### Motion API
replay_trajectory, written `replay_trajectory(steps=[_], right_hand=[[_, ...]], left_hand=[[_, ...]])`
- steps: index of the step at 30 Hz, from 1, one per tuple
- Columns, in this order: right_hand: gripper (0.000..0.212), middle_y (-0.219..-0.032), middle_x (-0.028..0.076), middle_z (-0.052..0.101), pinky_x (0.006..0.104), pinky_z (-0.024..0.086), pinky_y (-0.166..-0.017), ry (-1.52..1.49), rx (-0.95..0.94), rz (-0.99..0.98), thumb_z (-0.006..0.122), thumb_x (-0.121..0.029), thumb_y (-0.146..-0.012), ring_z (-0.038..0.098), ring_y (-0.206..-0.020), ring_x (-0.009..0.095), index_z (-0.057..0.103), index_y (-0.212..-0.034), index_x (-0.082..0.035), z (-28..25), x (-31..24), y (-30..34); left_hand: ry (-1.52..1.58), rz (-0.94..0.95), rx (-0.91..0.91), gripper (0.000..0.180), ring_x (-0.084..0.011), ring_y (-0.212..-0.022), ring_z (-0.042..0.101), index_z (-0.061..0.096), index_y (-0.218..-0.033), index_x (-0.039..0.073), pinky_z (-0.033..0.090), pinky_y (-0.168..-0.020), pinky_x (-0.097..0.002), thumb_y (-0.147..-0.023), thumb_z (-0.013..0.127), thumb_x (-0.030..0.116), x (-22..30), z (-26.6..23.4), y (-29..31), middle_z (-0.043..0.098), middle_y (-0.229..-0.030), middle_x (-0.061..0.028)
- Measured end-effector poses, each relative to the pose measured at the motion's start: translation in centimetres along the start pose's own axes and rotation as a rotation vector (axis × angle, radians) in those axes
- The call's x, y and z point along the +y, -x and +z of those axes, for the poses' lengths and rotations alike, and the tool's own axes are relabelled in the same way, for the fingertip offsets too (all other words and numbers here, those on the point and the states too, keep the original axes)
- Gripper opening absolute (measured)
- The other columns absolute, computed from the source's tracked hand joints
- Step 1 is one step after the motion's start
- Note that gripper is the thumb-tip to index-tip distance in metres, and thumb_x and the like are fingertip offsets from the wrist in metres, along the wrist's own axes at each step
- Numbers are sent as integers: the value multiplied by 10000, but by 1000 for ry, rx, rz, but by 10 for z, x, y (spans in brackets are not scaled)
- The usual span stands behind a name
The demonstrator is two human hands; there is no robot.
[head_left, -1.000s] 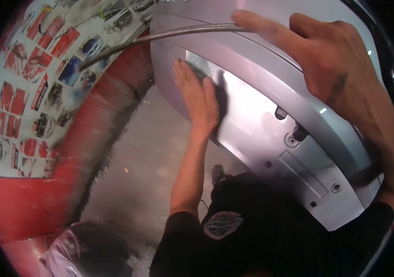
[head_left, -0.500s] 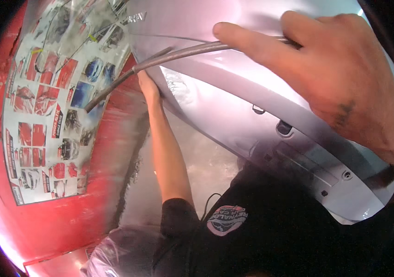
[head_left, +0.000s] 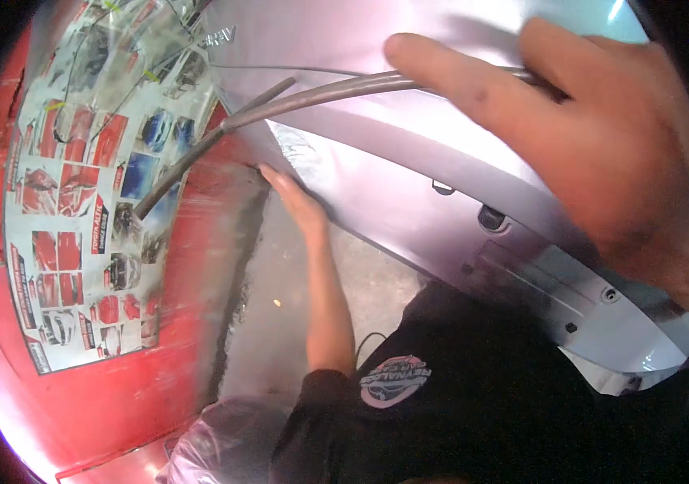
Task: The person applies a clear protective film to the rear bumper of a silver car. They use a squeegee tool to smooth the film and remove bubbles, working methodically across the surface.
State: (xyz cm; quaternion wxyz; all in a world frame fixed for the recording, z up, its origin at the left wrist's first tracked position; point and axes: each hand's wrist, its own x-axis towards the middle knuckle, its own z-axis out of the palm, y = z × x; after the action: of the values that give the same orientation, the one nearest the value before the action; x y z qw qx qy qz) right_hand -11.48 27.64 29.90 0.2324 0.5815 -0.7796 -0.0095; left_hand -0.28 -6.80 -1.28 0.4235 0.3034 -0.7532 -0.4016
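Note:
A silver car body panel, probably a lid or tailgate, with small cut-outs and a glossy curved face, fills the upper right, tilted in front of me. My left hand lies against its left lower edge with fingers stretched out. At the upper right, my right hand reaches over a thin, bent grey-brown tube. Its thumb extends along the tube while its forefinger curls over; the other fingers are hidden. The tube crosses in front of the panel and forks near its left end.
To the left, a poster of car photos hangs on a red surface. Thin wires with yellow ties cross its top. Grey floor shows below my left hand. A plastic-like wrapped thing is at the bottom.
My left hand has come out from behind the panel's corner and slid right and down along its edge. My right hand has shifted slightly right over the tube. The view has tilted a little.

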Motion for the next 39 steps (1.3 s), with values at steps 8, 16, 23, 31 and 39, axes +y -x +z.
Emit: replay_trajectory(steps=[8, 16, 23, 31, 39], right_hand=[[655, -782, 20, 571, 288, 484, -529, 104, -100, 7, 757, -242, -941, 551, -596, 130, 524, -1551, -201, -16, -12, 38], [727, -811, 98, 636, 402, 546, -599, -266, 0, 190, 673, -46, -835, 655, -654, 272, 513, -1532, -172, -35, -24, 73], [361, -828, 214, 722, 445, 553, -677, -796, 624, 502, 670, -175, -969, 705, -703, 379, 672, -1302, -35, -6, -60, 152], [332, -628, -40, 476, 251, 298, -432, -784, 1304, 1294, 603, -197, -1056, 387, -476, 31, 634, -1306, 18, 21, -164, 277], [204, -710, -14, 401, 265, 307, -436, -710, 2149, 1457, 539, -321, -1103, 344, -528, 86, 481, -1132, -127, 86, -192, 352]], left_hand=[[299, -248, -65, 766, -285, -1380, 505, 440, -1537, -80, 362, -1186, -385, -1120, 356, 558, -71, -19, -108, 500, -1553, -175], [-193, 334, -42, 688, -382, -1612, 130, 220, -1634, -72, 89, -1306, -473, -1136, 389, 372, 54, 4, 13, 177, -1722, -268], [8, 1258, -627, 636, -609, -1508, 242, 447, -1564, 72, 170, -1205, -730, -1000, 610, 317, 106, 22, 112, 333, -1623, -341], [64, 1424, -821, 619, -585, -1472, 349, 510, -1505, 125, 230, -1184, -744, -909, 677, 119, 127, 21, 109, 443, -1559, -303], [88, 1563, -823, 478, -565, -1454, 391, 579, -1431, 88, 274, -1180, -721, -956, 628, 63, 126, 26, 111, 482, -1526, -291]])
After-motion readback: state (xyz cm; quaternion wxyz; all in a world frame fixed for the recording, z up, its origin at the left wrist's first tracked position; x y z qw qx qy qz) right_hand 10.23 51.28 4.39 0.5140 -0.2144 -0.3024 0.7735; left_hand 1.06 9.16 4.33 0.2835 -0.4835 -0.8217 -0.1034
